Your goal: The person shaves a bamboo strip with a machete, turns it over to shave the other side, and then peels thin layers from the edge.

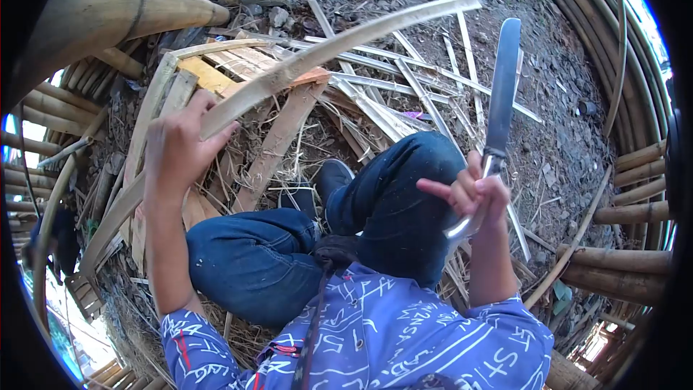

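Left hand [179, 146] is gripping the long bamboo strip [325, 54], which I am seeing slanting up over the scattered splints [375, 101]. Right hand [476, 195] is holding the knife [503, 90] by its handle, blade pointing upward beside my knee [411, 166].

I sit in an outdoor bamboo workshop: bare dirt ground [563, 101], split bamboo strips [404, 94] scattered about, and stacked bamboo poles [628, 209] all around me.
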The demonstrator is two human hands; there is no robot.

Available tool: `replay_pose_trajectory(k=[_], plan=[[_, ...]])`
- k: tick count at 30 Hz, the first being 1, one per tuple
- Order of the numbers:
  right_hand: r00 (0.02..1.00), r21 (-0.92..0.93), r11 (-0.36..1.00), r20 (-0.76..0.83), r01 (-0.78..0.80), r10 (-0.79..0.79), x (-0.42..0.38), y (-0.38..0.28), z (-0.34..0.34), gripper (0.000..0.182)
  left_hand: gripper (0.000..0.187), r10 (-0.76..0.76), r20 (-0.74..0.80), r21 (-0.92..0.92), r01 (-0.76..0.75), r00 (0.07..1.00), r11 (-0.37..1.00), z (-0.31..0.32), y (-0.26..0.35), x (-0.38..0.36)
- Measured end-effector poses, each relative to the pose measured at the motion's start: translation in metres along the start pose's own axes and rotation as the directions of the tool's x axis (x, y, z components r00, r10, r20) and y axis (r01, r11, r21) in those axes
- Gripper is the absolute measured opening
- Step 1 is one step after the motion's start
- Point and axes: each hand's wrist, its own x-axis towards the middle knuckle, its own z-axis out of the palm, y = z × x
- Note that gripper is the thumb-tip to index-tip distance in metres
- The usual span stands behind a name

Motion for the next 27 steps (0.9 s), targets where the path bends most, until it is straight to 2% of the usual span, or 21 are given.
replay_pose_trajectory(k=[1,3,4,5,7,8,10,12,15,18,20,22,24,27], plan=[[0.999,0.047,0.998,-0.005,0.037,-0.037,0.008,-0.004,0.001,0.009,0.031,0.034,0.012,0.010,-0.034,0.999,0.999,-0.001,0.001,-0.001],[0.986,-0.047,0.988,-0.071,0.150,-0.153,0.027,-0.014,0.005,0.010,0.033,0.105,0.006,0.045,-0.105,0.994,0.993,-0.003,0.002,0.000],[0.969,-0.097,0.970,-0.086,0.222,-0.230,0.038,-0.016,0.006,0.010,0.033,0.093,-0.004,0.067,-0.092,0.996,0.993,-0.004,0.003,-0.001],[0.972,-0.089,0.971,-0.063,0.220,-0.226,0.044,-0.016,0.009,0.010,0.033,0.110,0.017,0.062,-0.111,0.994,0.992,-0.004,0.003,-0.001],[0.917,-0.233,0.923,-0.188,0.307,-0.353,0.049,-0.015,0.015,0.011,0.032,0.157,0.026,0.088,-0.159,0.987,0.983,-0.005,0.006,0.001],[0.877,-0.338,0.865,-0.178,0.371,-0.446,0.050,-0.006,0.024,0.012,0.032,0.148,0.017,0.099,-0.149,0.989,0.984,-0.006,0.008,0.002],[0.855,-0.439,0.820,-0.188,0.366,-0.483,0.048,0.015,0.041,0.015,0.032,0.131,0.088,0.064,-0.137,0.988,0.989,-0.006,0.013,0.005],[0.878,-0.432,0.823,-0.128,0.368,-0.460,0.046,0.038,0.052,0.018,0.031,0.154,0.095,0.057,-0.159,0.984,0.986,-0.005,0.021,0.007],[0.923,-0.462,0.832,-0.066,0.308,-0.378,0.047,0.065,0.058,0.020,0.026,0.189,0.082,-0.111,-0.180,0.978,0.977,-0.006,0.033,0.011],[0.954,-0.565,0.794,-0.039,0.224,-0.297,0.056,0.074,0.067,0.017,0.025,0.184,0.103,-0.151,-0.168,0.978,0.974,-0.011,0.039,0.008],[0.964,-0.563,0.801,-0.027,0.203,-0.263,0.062,0.072,0.069,0.017,0.025,0.180,0.082,-0.133,-0.168,0.980,0.977,-0.016,0.043,0.006],[0.994,-0.629,0.774,-0.017,0.072,-0.106,0.068,0.070,0.070,0.016,0.025,0.130,0.097,-0.144,-0.116,0.987,0.983,-0.018,0.041,0.002],[0.996,-0.627,0.776,0.013,0.073,-0.083,0.070,0.074,0.072,0.015,0.025,0.131,0.091,-0.122,-0.120,0.987,0.985,-0.020,0.038,0.001],[0.995,-0.448,0.894,0.100,0.030,0.017,0.068,0.088,0.066,0.019,0.026,0.128,0.093,-0.103,-0.118,0.987,0.988,-0.021,0.035,-0.002]])
